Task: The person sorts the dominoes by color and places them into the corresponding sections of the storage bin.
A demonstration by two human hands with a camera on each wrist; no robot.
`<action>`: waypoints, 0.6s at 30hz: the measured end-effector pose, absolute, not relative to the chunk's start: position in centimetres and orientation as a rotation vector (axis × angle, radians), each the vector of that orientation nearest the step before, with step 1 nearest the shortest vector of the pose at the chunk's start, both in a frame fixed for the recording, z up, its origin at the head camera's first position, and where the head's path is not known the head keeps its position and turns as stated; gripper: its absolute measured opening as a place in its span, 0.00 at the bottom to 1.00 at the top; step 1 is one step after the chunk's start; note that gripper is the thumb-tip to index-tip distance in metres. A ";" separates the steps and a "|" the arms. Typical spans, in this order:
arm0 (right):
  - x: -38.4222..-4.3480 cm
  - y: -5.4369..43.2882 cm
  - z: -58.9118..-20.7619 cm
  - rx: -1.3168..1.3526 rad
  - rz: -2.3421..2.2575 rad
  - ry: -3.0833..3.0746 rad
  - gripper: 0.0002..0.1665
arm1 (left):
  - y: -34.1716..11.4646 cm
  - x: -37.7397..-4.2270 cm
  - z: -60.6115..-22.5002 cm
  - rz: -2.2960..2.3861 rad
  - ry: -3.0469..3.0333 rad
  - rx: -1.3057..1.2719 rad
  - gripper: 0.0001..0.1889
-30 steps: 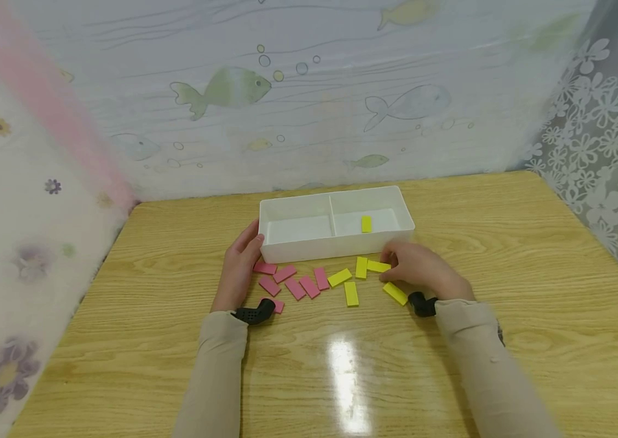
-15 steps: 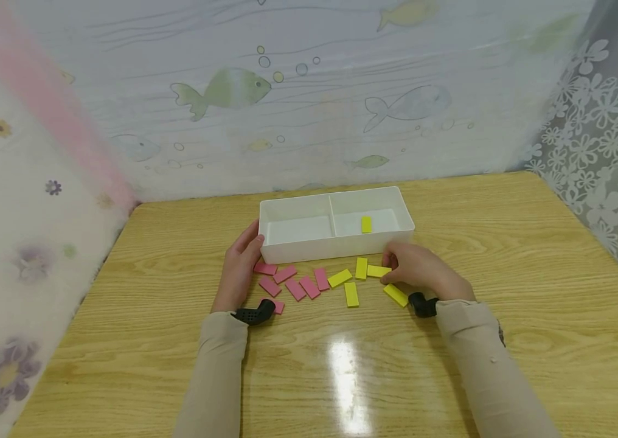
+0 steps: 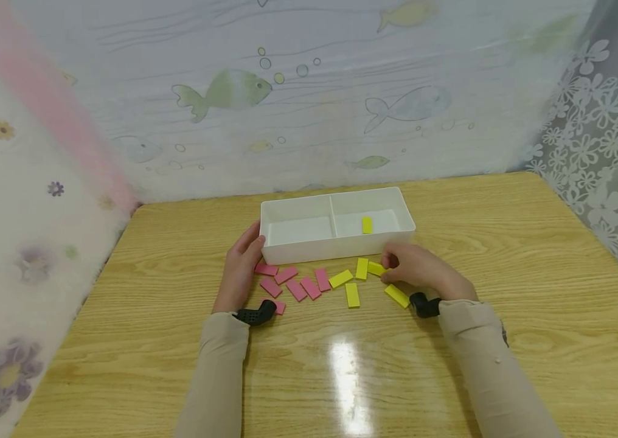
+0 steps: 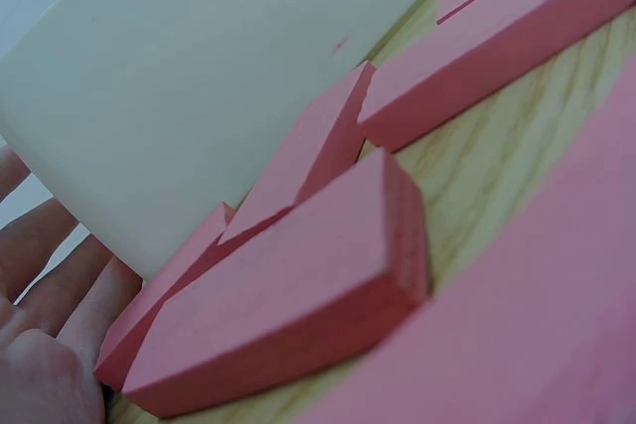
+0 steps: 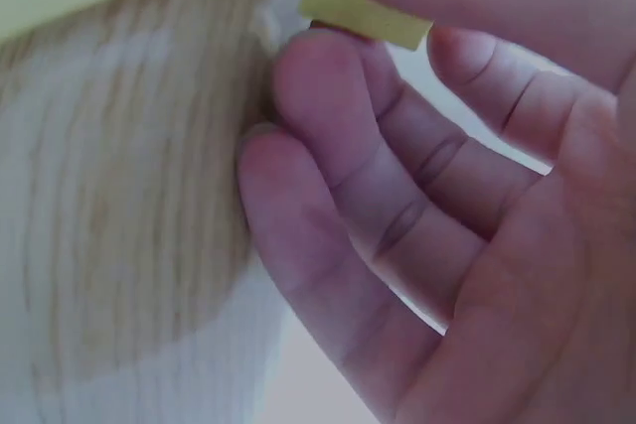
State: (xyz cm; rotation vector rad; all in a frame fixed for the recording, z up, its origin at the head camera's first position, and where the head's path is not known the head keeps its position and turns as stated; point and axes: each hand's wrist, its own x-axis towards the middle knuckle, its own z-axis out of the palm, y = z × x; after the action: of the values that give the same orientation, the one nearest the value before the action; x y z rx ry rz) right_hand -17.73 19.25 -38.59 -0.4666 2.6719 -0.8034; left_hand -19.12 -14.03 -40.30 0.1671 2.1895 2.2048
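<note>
A white two-compartment box (image 3: 309,250) stands on the wooden table. My left hand (image 3: 236,274) rests against its left end, the fingers fairly straight along that wall in the left wrist view. Near the box's front right, my right hand (image 3: 424,267) pinches a yellow block (image 5: 363,12) between thumb and fingers; part of that block is hidden by the hand. Another yellow block (image 3: 367,225) lies in the right compartment. Several yellow blocks (image 3: 352,295) lie in front of the box, and several pink blocks (image 4: 278,285) lie to their left, close to my left hand.
The table (image 3: 309,377) meets a wall covering (image 3: 320,121) with printed fish at the back. White lace fabric (image 3: 615,164) hangs at the right. One yellow block (image 3: 397,295) lies just below my right hand, close to the black wrist device (image 3: 424,305).
The yellow block at my right fingertips has turned slightly, and its far end now points a bit up and left. The left hand and the box stay put.
</note>
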 end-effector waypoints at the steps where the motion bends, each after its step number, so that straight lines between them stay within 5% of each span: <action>1: -17.7 19.3 -38.5 -0.470 -0.812 2.668 0.11 | -14.0 -19.1 -40.3 2.203 2.190 0.164 0.23; 18: -17.4 20.0 -37.0 -0.516 -1.141 2.533 0.07 | -14.0 -19.1 -40.3 2.168 2.234 0.160 0.23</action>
State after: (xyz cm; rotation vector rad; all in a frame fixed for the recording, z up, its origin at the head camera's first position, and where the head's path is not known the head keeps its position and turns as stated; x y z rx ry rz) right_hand -17.36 19.96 -37.01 -0.5164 2.5326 -1.1412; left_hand -19.08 -14.04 -40.26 0.1599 2.2344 2.1679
